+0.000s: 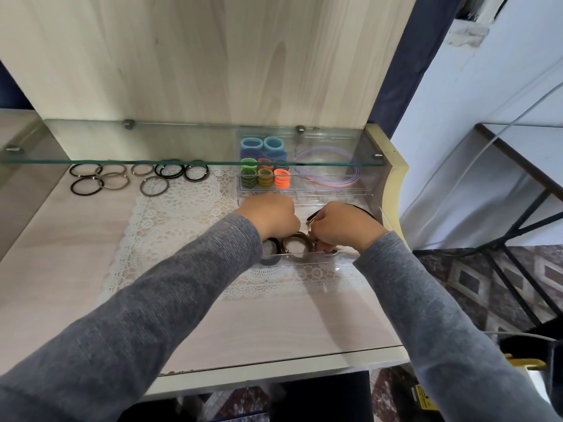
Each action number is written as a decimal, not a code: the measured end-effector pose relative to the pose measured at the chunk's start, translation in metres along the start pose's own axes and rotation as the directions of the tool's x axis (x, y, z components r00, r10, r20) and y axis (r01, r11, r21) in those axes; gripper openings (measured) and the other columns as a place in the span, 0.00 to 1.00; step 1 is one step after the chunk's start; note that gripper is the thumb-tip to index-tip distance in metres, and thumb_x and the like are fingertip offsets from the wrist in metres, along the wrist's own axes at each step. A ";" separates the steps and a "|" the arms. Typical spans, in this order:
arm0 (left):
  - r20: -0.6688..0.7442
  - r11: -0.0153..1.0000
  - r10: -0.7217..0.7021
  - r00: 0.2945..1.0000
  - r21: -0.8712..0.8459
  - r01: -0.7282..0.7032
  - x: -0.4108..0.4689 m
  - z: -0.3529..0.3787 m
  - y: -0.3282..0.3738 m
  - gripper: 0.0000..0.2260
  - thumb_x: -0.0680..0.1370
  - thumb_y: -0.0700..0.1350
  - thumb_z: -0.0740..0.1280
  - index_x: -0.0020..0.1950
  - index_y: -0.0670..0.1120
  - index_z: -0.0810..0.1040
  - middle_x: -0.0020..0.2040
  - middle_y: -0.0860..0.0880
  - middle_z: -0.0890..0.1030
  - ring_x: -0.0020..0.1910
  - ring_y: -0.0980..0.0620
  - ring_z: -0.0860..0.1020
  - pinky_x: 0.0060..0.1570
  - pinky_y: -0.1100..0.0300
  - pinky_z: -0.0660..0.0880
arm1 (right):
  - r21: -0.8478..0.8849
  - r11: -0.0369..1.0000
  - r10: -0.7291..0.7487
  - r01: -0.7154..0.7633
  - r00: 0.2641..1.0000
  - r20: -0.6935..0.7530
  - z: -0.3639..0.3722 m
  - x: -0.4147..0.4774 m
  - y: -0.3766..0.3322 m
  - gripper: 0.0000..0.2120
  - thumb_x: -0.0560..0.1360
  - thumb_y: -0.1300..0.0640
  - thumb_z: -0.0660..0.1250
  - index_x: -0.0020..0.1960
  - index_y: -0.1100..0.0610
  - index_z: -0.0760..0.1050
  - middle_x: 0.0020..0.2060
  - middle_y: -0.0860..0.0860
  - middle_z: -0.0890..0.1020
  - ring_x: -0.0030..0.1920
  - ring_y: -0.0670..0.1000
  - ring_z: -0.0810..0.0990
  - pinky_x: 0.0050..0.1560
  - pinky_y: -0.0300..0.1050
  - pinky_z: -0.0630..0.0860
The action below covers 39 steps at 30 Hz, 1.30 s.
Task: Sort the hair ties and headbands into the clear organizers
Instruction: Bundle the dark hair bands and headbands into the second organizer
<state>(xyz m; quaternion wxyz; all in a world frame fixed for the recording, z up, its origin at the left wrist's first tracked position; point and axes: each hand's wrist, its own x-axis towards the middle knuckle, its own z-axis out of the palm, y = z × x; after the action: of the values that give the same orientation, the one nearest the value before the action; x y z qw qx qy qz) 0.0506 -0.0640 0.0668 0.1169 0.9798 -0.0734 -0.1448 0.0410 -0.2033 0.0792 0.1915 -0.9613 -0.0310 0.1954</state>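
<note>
Head: left hand [268, 219], right hand [344, 227], headband [364, 211] inside organizer [304, 256]

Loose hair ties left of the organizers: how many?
8 hair ties: five in a row under the glass shelf, three nearer. The black one may be several stacked.

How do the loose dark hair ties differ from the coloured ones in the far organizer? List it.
The loose dark ties are black and grey; the coloured ties blue, green, orange. The dark ties lie flat, scattered on the table; the coloured ones stand packed in the far organizer. Both are rings.
</note>
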 end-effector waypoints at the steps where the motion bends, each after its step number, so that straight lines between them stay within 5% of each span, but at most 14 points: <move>1: 0.000 1.000 0.001 1.000 -0.001 -0.001 0.000 0.000 0.000 0.12 0.77 0.46 0.61 0.56 0.46 0.82 0.53 0.46 0.82 0.51 0.45 0.78 0.46 0.57 0.71 | -0.001 1.000 0.001 -0.001 1.000 0.001 0.000 0.000 0.000 0.13 0.75 0.60 0.59 0.42 0.63 0.82 0.35 0.55 0.85 0.36 0.51 0.83 0.34 0.37 0.74; 7: 0.010 0.999 -0.014 1.000 -0.031 0.014 0.000 -0.001 -0.003 0.11 0.77 0.47 0.63 0.53 0.45 0.81 0.50 0.46 0.81 0.49 0.45 0.78 0.43 0.57 0.69 | 0.026 0.999 0.024 -0.025 1.000 0.013 -0.001 0.000 0.000 0.11 0.75 0.61 0.58 0.45 0.62 0.79 0.38 0.55 0.85 0.40 0.52 0.84 0.41 0.41 0.78; 15: 0.020 0.999 -0.010 1.000 -0.047 0.011 -0.005 -0.001 0.004 0.12 0.78 0.47 0.61 0.56 0.45 0.81 0.53 0.45 0.81 0.51 0.45 0.78 0.47 0.56 0.71 | -0.015 1.000 0.014 -0.014 1.000 0.014 -0.002 -0.004 -0.004 0.11 0.74 0.62 0.58 0.36 0.60 0.74 0.29 0.52 0.80 0.27 0.46 0.75 0.26 0.36 0.66; 35: 0.019 0.997 -0.014 1.000 -0.081 0.016 -0.003 0.000 0.003 0.11 0.78 0.46 0.61 0.51 0.44 0.81 0.50 0.45 0.81 0.48 0.45 0.78 0.43 0.56 0.70 | -0.092 0.996 0.010 -0.010 1.000 0.000 -0.002 -0.008 -0.008 0.11 0.75 0.61 0.58 0.34 0.57 0.69 0.29 0.51 0.75 0.27 0.46 0.71 0.24 0.37 0.63; 39: 0.022 0.992 -0.010 1.000 -0.122 0.012 -0.004 0.001 0.001 0.12 0.78 0.45 0.61 0.52 0.44 0.83 0.51 0.45 0.82 0.50 0.45 0.79 0.49 0.54 0.75 | -0.091 0.996 0.001 -0.003 1.000 -0.021 0.000 -0.007 -0.006 0.12 0.77 0.58 0.59 0.35 0.57 0.68 0.32 0.51 0.75 0.30 0.48 0.72 0.27 0.39 0.63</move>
<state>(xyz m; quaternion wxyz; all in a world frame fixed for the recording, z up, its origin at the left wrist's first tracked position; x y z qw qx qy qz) 0.0468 -0.0643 0.0669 0.1752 0.9695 -0.0602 -0.1603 0.0345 -0.1982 0.0838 0.1474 -0.9711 -0.0367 0.1839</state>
